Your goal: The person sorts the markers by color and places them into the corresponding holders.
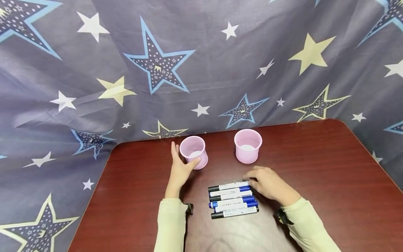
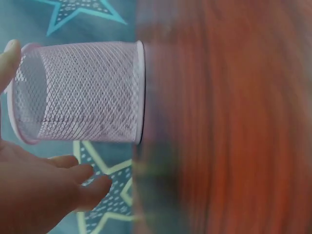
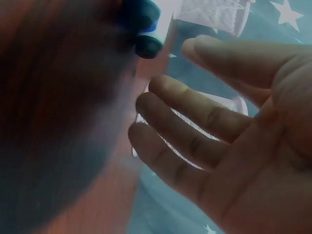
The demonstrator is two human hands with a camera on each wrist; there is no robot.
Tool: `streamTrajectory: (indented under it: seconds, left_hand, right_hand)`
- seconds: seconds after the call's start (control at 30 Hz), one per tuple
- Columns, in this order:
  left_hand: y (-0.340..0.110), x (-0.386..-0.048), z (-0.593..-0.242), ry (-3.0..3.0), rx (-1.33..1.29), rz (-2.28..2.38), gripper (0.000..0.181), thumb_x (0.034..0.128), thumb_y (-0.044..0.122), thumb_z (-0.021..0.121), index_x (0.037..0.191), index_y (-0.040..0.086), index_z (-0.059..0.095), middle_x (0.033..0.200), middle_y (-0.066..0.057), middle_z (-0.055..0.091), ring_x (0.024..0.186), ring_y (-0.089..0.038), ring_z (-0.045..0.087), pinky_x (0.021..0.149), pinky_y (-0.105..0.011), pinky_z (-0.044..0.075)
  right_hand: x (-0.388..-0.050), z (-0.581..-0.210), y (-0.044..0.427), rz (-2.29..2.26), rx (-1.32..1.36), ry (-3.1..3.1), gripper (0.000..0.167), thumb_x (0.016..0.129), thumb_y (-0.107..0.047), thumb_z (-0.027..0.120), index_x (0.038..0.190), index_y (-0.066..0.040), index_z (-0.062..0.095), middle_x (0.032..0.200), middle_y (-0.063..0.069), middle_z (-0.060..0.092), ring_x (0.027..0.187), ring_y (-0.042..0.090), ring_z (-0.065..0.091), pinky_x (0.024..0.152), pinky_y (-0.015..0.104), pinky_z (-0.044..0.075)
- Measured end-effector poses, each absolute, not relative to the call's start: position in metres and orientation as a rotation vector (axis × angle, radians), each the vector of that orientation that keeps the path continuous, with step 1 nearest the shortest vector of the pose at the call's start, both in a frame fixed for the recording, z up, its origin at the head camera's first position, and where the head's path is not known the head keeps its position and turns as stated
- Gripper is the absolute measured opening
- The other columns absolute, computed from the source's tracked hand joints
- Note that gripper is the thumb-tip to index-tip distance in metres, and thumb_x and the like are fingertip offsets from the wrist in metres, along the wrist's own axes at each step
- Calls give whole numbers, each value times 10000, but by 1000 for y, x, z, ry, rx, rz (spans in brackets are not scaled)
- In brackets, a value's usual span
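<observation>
My left hand is beside the left pink mesh pen cup, its thumb in front and its fingers along the left side. In the left wrist view that cup stands upright between spread thumb and loosely bent fingers; firm contact cannot be made out. Over the far right end of a row of whiteboard markers hovers my right hand. The right wrist view has its fingers extended, thumb apart, with nothing between them. Marker ends lie near them, dark and blurred.
A second pink mesh cup stands upright to the right of the first, near the table's back edge. The reddish-brown table meets a grey star-patterned cloth behind and at both sides.
</observation>
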State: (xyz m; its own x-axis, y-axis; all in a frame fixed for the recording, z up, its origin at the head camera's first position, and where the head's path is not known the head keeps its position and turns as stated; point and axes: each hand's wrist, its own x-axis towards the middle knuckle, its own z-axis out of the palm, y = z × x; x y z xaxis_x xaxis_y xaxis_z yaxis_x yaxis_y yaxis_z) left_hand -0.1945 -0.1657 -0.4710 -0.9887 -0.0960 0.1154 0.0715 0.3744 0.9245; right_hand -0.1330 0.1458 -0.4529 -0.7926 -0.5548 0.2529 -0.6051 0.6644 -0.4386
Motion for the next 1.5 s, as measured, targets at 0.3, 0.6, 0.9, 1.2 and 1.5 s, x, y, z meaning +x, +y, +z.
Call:
streamTrajectory:
  seconds: [0.3,0.6,0.9,1.2,1.5]
  left_hand:
    - [-163,-205,-482,-2390,-43,-2012,1069,785,68,832,1593,72,132,1518,-245,348,1377,-396,341,1140,-526,248]
    - [-164,-211,-489,-2275,-66,-2085,935,759,-6,813,1518,8,267,1427,-254,435,1313,-416,409,1116,-525,293]
    - [-168,-210,-494,-2281,-92,-2093,925,757,29,843,1514,83,313,1430,-194,458,1307,-391,426,1102,-512,318]
    - [-166,-209,-498,-2221,-158,-2140,918,752,-20,830,1504,52,310,1435,-248,433,1319,-432,403,1121,-551,283]
    - [-168,-209,-500,-2214,-148,-2180,907,758,-17,825,1501,71,313,1423,-221,445,1320,-418,400,1127,-542,273]
  right_hand:
    - [-144,-457,137,745,946,-2908,137,811,-39,759,863,-165,746,815,-56,604,766,182,595,674,371,505]
    - [-149,-461,138,685,808,-2938,163,792,-52,797,820,-177,694,801,-31,572,793,215,602,670,406,493]
    - [-150,-462,141,706,825,-2940,209,773,-49,799,844,-184,656,845,-16,575,794,218,597,671,413,493]
    - [-155,-456,152,1264,846,-2913,202,826,-53,726,817,-221,615,631,-117,567,641,76,547,626,290,451]
    - [-154,-453,152,1666,780,-2780,133,883,-63,725,920,-155,636,640,-4,602,628,157,605,644,273,475]
